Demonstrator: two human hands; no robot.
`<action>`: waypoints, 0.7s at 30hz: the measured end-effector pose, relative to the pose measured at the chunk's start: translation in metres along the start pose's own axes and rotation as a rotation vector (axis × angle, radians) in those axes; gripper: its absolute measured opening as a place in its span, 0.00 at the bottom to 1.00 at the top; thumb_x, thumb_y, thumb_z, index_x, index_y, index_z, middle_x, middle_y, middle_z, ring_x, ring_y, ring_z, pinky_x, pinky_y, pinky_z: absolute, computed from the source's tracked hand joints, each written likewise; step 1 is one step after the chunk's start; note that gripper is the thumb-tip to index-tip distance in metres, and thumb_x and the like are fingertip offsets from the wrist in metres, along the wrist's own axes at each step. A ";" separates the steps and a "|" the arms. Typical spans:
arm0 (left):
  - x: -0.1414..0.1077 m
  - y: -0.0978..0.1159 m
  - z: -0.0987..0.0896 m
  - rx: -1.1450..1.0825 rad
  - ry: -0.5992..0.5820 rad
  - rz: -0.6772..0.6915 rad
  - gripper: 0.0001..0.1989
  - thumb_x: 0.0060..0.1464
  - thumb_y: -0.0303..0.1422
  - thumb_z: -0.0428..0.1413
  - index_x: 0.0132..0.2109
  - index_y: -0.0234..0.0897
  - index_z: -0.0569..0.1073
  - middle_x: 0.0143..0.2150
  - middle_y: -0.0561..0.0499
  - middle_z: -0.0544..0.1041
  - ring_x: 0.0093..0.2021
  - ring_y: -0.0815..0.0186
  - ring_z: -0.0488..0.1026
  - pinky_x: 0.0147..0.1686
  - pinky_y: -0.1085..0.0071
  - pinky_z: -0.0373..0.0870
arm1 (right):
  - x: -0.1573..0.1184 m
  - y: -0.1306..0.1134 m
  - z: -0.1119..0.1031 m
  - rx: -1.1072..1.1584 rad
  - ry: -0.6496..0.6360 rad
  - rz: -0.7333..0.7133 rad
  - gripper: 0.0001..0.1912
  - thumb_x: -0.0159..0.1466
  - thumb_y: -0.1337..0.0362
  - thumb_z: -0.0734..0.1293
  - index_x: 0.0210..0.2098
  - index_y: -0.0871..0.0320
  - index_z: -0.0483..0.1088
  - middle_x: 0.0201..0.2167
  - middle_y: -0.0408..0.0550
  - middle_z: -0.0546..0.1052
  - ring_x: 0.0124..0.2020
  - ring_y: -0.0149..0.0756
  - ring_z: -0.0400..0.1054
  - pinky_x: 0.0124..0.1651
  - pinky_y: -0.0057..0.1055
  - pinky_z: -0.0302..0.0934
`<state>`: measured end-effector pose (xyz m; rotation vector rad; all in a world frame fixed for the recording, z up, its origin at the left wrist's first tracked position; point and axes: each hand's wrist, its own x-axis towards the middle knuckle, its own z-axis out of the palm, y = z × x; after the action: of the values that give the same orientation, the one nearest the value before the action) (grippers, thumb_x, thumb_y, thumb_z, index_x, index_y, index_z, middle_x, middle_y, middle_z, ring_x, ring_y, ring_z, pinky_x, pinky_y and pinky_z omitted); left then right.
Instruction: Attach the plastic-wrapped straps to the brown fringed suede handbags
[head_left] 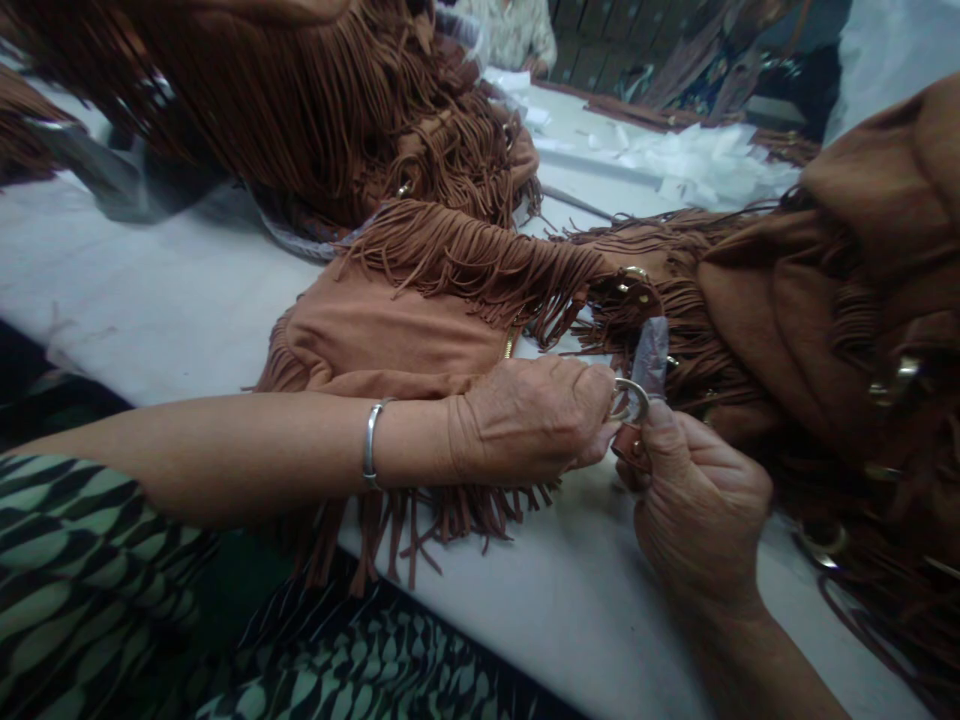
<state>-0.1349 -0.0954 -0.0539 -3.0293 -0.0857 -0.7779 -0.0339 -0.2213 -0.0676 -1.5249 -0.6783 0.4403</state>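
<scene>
A brown fringed bag (397,335) lies on the white table, its fringe hanging over the front edge. My left hand (536,420) is closed at the bag's right end, fingers pinched on the left side of a metal ring (632,400). From the right, my right hand (697,490) grips the ring's other side between thumb and fingers. A short brown leather tab (630,445) with a small stud hangs just under the ring, between my hands. Clear plastic wrap (651,355) covers part of the strap above. My left fingertips are partly hidden.
More brown fringed bags are heaped at the back left (300,110) and at the right (795,300). White scraps (697,160) lie on the far part of the white table (187,290). Other people are across the table, one in a light patterned top (510,30).
</scene>
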 end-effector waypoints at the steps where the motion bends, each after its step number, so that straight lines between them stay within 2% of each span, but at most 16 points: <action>1: 0.000 0.000 0.000 0.002 -0.005 0.002 0.12 0.62 0.34 0.39 0.40 0.30 0.63 0.33 0.44 0.71 0.34 0.59 0.71 0.31 0.65 0.70 | 0.000 0.000 0.001 0.001 -0.004 -0.011 0.16 0.61 0.56 0.68 0.23 0.60 0.68 0.18 0.40 0.64 0.19 0.25 0.53 0.21 0.26 0.48; 11: -0.002 0.002 0.002 -0.049 0.056 -0.029 0.12 0.63 0.35 0.40 0.38 0.32 0.63 0.32 0.46 0.71 0.33 0.61 0.70 0.30 0.67 0.68 | 0.006 -0.005 0.008 0.130 0.048 0.074 0.18 0.58 0.54 0.69 0.22 0.61 0.68 0.17 0.39 0.65 0.16 0.23 0.54 0.18 0.22 0.49; 17: -0.001 0.003 0.001 -0.106 0.001 -0.037 0.12 0.63 0.36 0.42 0.40 0.32 0.64 0.34 0.46 0.72 0.36 0.60 0.71 0.33 0.67 0.68 | 0.012 -0.009 0.002 0.082 0.004 0.057 0.19 0.57 0.54 0.70 0.19 0.61 0.67 0.15 0.40 0.65 0.15 0.23 0.55 0.16 0.22 0.49; 21: 0.004 0.000 -0.003 -0.153 -0.137 -0.002 0.12 0.62 0.37 0.44 0.41 0.31 0.64 0.35 0.45 0.73 0.36 0.59 0.73 0.31 0.67 0.68 | 0.015 -0.007 -0.013 -0.006 -0.067 0.042 0.17 0.58 0.55 0.70 0.21 0.61 0.69 0.15 0.40 0.67 0.16 0.24 0.56 0.17 0.23 0.49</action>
<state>-0.1332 -0.0955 -0.0490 -3.2249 -0.0317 -0.6021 -0.0155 -0.2214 -0.0576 -1.5376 -0.7012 0.5236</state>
